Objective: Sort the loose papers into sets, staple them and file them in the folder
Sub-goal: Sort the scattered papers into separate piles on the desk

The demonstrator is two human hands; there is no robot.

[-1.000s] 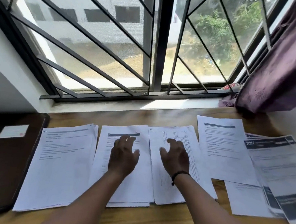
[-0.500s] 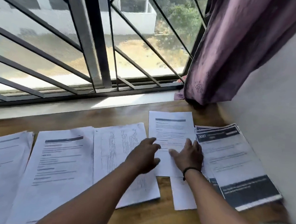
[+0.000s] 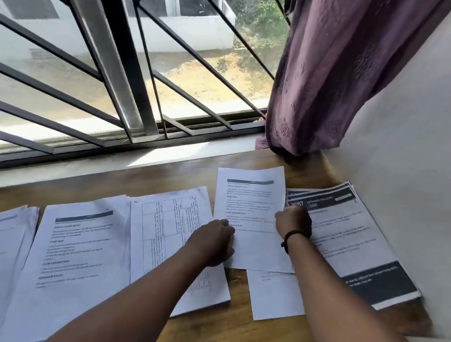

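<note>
Barred window [image 3: 114, 56] fills upper left and centre of frame. Purple curtain [image 3: 338, 68] hangs upper right, bunched on the sill. Pale wall [image 3: 424, 177] at right. Wooden desk [image 3: 232, 336] across the bottom.

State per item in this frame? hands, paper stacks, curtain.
Left hand: fingers curled at left edge of the task sheet.
Right hand: at its right edge.
Task sheet: flat, overlapping lower sheet.
Table-grid stack: flat, untouched.
Dark-banded stack: flat against the wall.
Curtain: pulled aside.
</note>
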